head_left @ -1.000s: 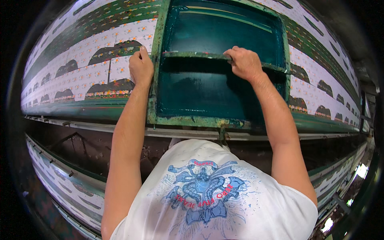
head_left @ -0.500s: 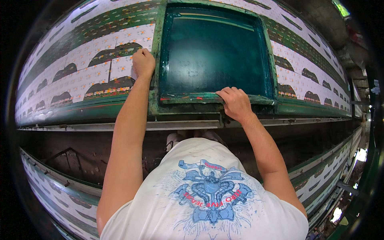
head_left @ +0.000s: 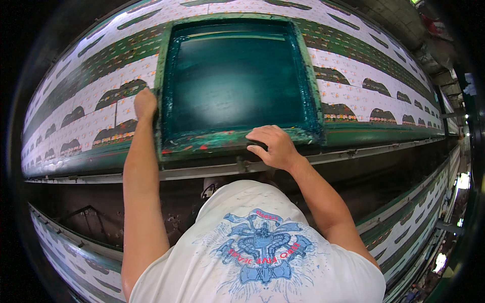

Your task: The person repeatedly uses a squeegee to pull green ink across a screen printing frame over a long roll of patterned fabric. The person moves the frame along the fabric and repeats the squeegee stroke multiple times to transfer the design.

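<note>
The rectangular screen frame (head_left: 162, 76) lay flat on the printed sheets (head_left: 136, 65), its dark teal panel (head_left: 232, 81) glossy with a pale reflection at the centre. A paint-stained bar (head_left: 203, 147) lay along the near side of the frame. The right hand (head_left: 273, 145) was positioned at this bar – fingers bent over it, thumb set slightly apart from the fingertips; whether it gripped the bar could not be determined. The left hand (head_left: 145, 104) was positioned at the frame's left side, fingers curled in; its hold, if any, could not be determined. White patterned sheets with dark arched shapes extended to both sides. A pale metal rail (head_left: 111, 177) ran along the table's near edge – beyond it, the white shirt (head_left: 323, 257)
</note>
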A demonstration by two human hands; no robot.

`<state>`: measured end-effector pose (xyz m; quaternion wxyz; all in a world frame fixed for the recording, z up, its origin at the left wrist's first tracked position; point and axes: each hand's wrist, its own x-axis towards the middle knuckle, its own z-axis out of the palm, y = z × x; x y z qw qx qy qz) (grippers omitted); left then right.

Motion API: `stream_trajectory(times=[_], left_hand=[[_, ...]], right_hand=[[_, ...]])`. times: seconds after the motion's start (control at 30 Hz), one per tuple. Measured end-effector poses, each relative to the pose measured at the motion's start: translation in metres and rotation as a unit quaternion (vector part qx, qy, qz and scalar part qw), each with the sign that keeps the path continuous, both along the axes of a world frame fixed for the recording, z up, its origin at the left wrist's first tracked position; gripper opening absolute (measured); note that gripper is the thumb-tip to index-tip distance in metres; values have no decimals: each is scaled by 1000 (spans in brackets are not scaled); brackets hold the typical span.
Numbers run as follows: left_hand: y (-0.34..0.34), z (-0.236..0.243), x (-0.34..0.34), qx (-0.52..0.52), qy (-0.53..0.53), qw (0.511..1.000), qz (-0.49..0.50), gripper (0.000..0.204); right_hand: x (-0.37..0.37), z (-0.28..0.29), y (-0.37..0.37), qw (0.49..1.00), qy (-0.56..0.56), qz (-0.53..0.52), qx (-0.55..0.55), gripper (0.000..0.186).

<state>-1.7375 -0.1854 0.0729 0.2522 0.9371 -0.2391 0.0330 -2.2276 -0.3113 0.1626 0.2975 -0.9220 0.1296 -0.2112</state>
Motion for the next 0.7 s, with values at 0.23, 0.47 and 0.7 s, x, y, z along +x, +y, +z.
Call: stream_trajectory(times=[0.23,0.47,0.7], left_hand=[[-16,34,-34,124,-36,987,94,56],[-14,23,-25,149,-118,974,126,47],[-15,11,-10,98,-88,988,84,47]], right_hand=[[-127,-7,-89,959,-131,-253,-4,25],[-194,-47,-131,778,20,-400,484,48],[-187,-63,-132,760,-11,-374,532,51]])
